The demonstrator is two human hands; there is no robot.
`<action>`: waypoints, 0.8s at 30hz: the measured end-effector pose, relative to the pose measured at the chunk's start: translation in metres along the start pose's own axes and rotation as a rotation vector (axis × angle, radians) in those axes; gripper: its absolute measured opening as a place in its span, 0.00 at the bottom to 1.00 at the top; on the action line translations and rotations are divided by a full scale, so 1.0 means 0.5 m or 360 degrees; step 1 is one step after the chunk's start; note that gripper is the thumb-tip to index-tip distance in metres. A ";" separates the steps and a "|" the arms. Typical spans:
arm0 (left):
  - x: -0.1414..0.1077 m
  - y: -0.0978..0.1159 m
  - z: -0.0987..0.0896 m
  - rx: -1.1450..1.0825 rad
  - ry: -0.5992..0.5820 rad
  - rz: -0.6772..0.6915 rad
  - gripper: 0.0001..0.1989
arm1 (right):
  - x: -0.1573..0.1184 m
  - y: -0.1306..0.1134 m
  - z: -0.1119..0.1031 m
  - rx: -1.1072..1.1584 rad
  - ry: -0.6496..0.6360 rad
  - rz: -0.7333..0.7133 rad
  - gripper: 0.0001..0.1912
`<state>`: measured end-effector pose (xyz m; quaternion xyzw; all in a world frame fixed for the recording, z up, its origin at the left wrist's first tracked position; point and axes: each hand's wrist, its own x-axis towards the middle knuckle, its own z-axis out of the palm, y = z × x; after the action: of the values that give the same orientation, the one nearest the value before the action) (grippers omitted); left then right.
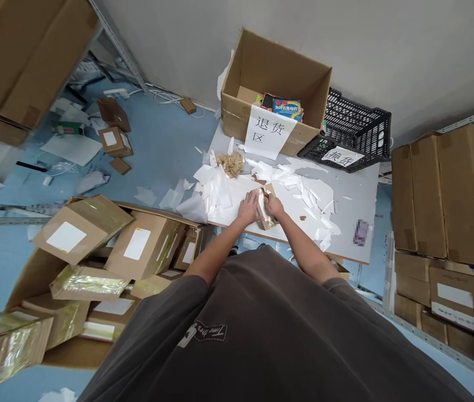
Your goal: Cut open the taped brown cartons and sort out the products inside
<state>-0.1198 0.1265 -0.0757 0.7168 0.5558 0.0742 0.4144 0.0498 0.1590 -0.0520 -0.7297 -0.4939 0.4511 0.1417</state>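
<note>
A small taped cardboard box (267, 219) lies near the front edge of the white table (352, 192). My left hand (248, 207) presses against its left side, with the fingers bent over the edge, and holds it. Over the upper right part of the box is my right hand (274, 206), closed round a small red-and-black cutter (266, 196) that the fingers mostly hide. Shiny clear tape runs along the box. Torn white paper scraps (289, 177) and crumpled brown paper (231, 164) surround the work spot.
Behind the table's litter stand a large open carton (230, 120) holding colourful packs and a black plastic crate (370, 120), both with paper signs. At my left, a big carton (31, 273) overflows with taped parcels. Shelving with boxes (463, 195) rises on the right; rubbish covers the left floor.
</note>
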 end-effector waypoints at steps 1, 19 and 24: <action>-0.001 0.003 -0.002 -0.0008 0.0006 -0.0006 0.67 | -0.004 -0.003 0.000 -0.0031 0.0008 0.0005 0.10; -0.032 0.050 -0.051 0.0547 -0.0155 -0.0200 0.64 | -0.025 -0.139 -0.026 -0.1090 -0.0544 0.0419 0.22; -0.022 0.062 -0.047 0.0563 -0.0171 -0.0264 0.64 | -0.069 -0.108 -0.050 -0.1130 -0.0717 0.0521 0.25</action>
<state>-0.1143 0.1279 -0.0359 0.7332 0.5943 -0.0972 0.3158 0.0339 0.1612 0.0147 -0.6852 -0.5147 0.4179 -0.3016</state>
